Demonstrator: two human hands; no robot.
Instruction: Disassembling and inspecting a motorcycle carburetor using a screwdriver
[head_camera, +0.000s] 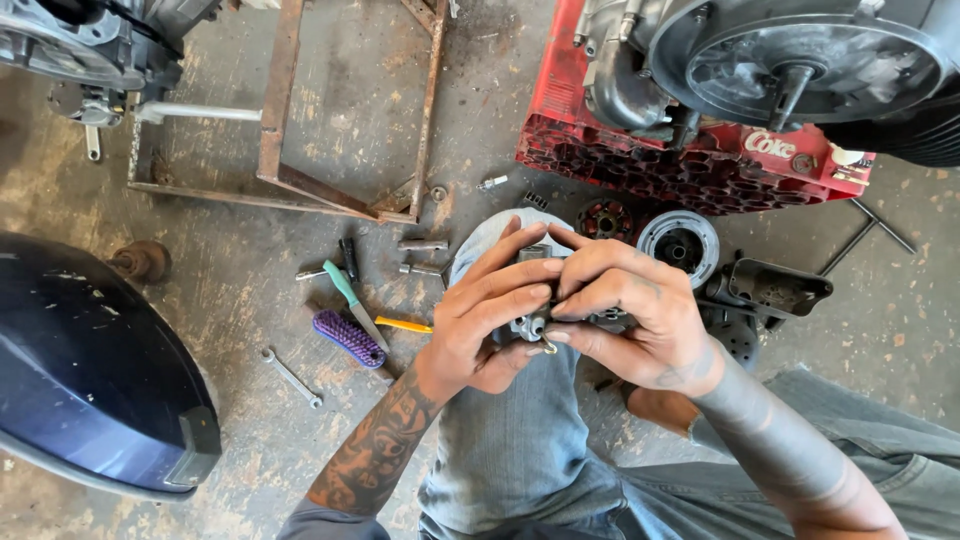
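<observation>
Head view: left hand (478, 325) and right hand (625, 315) both grip one small metal part (530, 325); one spanner (291, 377) lies nearby.

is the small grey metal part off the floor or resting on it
Off the floor: both hands, left hand and right hand, hold the small grey metal part above the knee.

A repair workshop for engines is showing here: a stained, oily concrete floor (330, 120) is carrying a steel open-ended spanner (291, 377), loose round metal clutch parts (678, 243), a rusty angle-iron frame (350, 110), and a grey engine (780, 60) is sitting on a red plastic crate (640, 150).
</observation>
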